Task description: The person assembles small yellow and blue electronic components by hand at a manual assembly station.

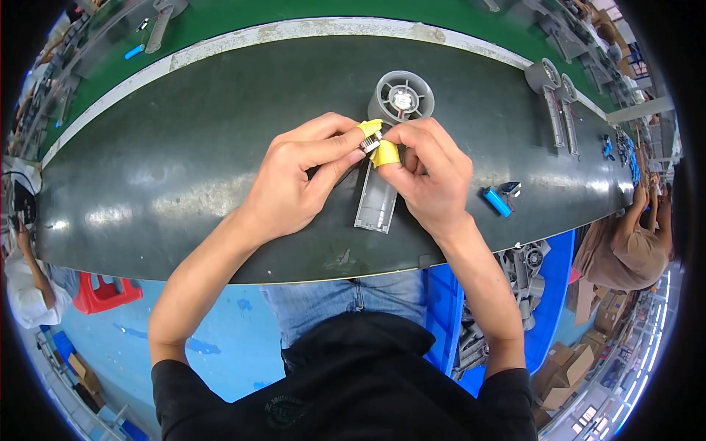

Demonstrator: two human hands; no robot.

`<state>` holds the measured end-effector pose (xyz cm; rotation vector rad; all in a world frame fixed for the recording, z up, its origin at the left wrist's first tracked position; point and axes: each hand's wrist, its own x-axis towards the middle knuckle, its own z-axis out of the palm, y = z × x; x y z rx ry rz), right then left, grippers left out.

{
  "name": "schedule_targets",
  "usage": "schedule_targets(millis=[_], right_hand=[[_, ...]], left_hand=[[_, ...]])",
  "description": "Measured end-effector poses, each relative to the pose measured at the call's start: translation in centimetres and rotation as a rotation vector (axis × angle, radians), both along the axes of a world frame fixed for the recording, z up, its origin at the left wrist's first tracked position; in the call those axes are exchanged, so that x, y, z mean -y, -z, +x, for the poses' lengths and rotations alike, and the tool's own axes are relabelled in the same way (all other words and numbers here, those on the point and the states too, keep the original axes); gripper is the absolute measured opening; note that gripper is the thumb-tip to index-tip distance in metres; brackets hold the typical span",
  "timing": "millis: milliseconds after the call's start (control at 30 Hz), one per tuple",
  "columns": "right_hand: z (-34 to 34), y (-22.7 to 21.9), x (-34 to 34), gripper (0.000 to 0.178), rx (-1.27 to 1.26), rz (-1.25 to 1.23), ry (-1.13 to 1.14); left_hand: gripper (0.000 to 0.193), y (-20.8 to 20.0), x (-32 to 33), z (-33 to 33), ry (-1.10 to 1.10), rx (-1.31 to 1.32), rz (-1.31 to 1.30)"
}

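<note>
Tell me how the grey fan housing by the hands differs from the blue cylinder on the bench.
The grey fan housing is much larger than the blue cylinder.
The housing has a spoked ring and a long, trough-like handle; the cylinder is short and plain.
The housing is partly hidden by the right hand; the cylinder lies uncovered, off to that hand's right.
Both rest on the dark bench.

A dark worktop (147,184) is bordered along its far side by a pale strip (294,31), beyond which a green surface (243,16) is seen. The light blue floor (235,323) is marked with darker patches. A red stool (110,295) is placed at left; cardboard boxes (566,375) and bright strip lights (658,331) are seen at lower right.
</note>
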<state>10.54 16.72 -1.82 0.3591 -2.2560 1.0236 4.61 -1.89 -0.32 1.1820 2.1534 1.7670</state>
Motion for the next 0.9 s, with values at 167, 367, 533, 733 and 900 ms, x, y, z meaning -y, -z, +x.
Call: schedule_targets(millis=[167,367,533,733,900], right_hand=[[0.1,-0.1,0.0,0.026,0.012,0.034,0.034],[0.4,-0.6,-0.6,0.024,0.035,0.041,-0.028],[3.7,-3.3,1.4,0.04,0.304,-0.052,0.311],[4.0,-4.8,3.8,0.061,0.738,-0.676,0.1],[-6.6,-6.6,3.1,0.055,0.625,-0.424,-0.011]], left_hand=[[0.018,-0.1,0.3,-0.4,0.04,-0.01,-0.016],[0.02,0.7,-0.3,0.0,0.024,0.064,0.021],[0.023,0.3,0.3,0.4,-0.055,0.114,0.033],[0.031,-1.2,1.5,0.7,-0.048,0.586,0.147],[0.033,-3.5,1.5,-8.6,-0.338,0.233,0.064]])
